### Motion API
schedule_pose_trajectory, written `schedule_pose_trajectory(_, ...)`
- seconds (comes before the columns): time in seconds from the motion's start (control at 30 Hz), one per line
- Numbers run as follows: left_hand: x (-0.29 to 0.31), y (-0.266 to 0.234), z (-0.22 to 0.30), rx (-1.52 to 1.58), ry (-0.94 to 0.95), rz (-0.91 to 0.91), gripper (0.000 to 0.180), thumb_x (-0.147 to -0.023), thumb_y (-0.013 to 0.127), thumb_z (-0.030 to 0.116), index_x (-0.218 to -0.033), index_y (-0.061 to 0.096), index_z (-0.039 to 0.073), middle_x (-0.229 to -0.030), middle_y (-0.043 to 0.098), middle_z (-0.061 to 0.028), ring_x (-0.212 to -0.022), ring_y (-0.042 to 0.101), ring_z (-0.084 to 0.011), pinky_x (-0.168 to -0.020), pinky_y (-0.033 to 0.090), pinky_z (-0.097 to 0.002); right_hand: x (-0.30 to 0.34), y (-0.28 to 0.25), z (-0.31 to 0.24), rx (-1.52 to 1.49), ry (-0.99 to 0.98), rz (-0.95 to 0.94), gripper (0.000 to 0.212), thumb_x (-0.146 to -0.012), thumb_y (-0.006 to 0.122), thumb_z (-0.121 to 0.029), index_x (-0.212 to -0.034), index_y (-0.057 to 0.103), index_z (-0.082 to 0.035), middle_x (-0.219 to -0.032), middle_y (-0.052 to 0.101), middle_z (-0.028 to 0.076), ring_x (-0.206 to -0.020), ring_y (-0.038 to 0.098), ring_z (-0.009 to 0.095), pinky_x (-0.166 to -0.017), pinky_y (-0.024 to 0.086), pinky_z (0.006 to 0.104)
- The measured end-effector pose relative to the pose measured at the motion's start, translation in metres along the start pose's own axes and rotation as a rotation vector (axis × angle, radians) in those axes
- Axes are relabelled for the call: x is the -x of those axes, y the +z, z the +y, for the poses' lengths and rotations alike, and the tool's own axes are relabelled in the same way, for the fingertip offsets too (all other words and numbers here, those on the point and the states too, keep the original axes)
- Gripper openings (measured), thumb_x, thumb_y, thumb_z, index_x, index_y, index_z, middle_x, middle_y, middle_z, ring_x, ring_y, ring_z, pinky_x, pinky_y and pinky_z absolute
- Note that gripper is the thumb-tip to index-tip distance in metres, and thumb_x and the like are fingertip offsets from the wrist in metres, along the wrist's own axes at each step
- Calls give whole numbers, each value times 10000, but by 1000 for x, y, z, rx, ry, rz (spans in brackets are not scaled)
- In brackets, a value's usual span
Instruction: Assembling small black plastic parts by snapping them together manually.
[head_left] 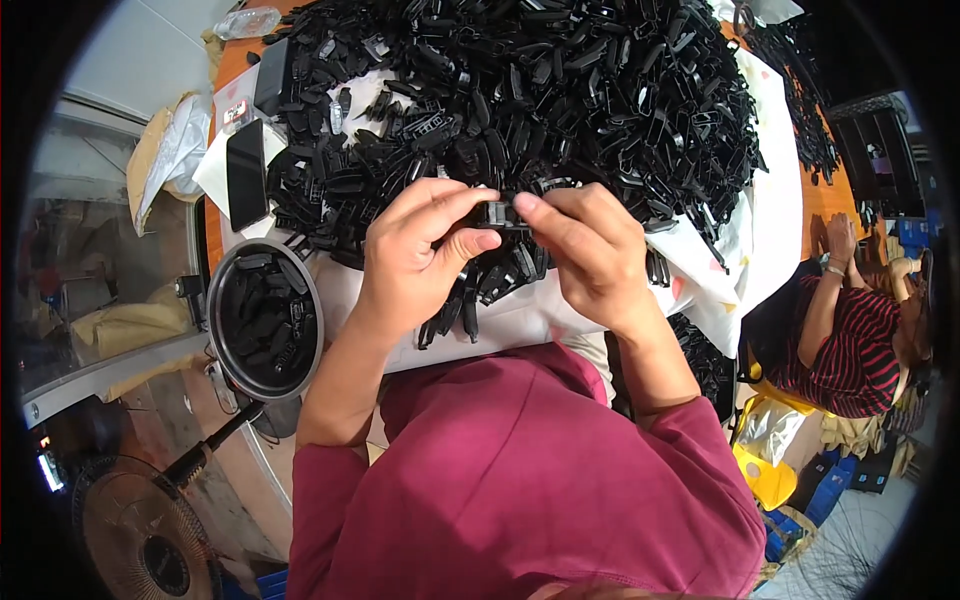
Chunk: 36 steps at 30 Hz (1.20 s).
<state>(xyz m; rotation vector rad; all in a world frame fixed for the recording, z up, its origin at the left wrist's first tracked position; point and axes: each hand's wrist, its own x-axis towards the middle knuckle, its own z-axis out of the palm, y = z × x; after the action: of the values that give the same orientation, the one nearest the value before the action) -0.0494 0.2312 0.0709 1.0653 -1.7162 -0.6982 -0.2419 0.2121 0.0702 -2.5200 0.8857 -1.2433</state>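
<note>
Black part (504, 214) is held by left hand (412, 245) and right hand (597, 248).

Bright light falls on the left hand (412, 255), the right hand (592, 255) and the white sheet (772, 160) at upper right, while the heap of black parts (560, 100) across the top centre stays dark, broken by small pale glints. Glare whitens the silver bag (772, 428) at lower right, and the glass (110, 255) at left looks dim. Fisheye distortion bends edges toward a black, vignetted rim, where details soften around the fan (150, 535) at lower left.
</note>
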Motion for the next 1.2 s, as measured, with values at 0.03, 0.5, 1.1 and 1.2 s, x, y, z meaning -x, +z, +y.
schedule_pose_trajectory(0.03, 2, 1, -4, 2, 2, -1, 293, -718, 708, 140, -969, 632, 8, -844, 568, -85, -710, 538, -152, -625, 434, -231, 3, 3, 0, 3, 0, 1, 417, -650, 646, 51, -1057, 609, -30, -802, 573, 93, -640, 524, 220, -542, 436, 293)
schedule_pose_trajectory(0.5, 44, 34, -16, 825, -457, 52, 321, -845, 577, 83, -1147, 529, -17, -1051, 602, -103, -962, 563, -153, -872, 427, -271, 42, 38, -32, -1202, 1044, 100, 216, -824, 605, -45, -1021, 538, 13, -902, 610, 69, -771, 586, 112, -683, 508, 241)
schedule_pose_trajectory(1.1, 28, 30, -20, 753, -353, -14, 305, -862, 566, 123, -1132, 539, -18, -1036, 567, -89, -976, 560, -172, -873, 431, -277, 38, 33, -15, -1185, 896, 62, 179, -821, 612, -74, -953, 533, 16, -849, 627, 99, -725, 615, 145, -683, 507, 265)
schedule_pose_trajectory(1.2, 19, 30, -34, 1107, -521, -49, 317, -878, 549, 169, -1140, 535, -9, -1050, 604, -106, -932, 566, -156, -849, 436, -274, 29, 35, -2, -1273, 962, 26, 106, -819, 619, -89, -855, 554, -14, -765, 638, 91, -689, 616, 136, -657, 496, 235)
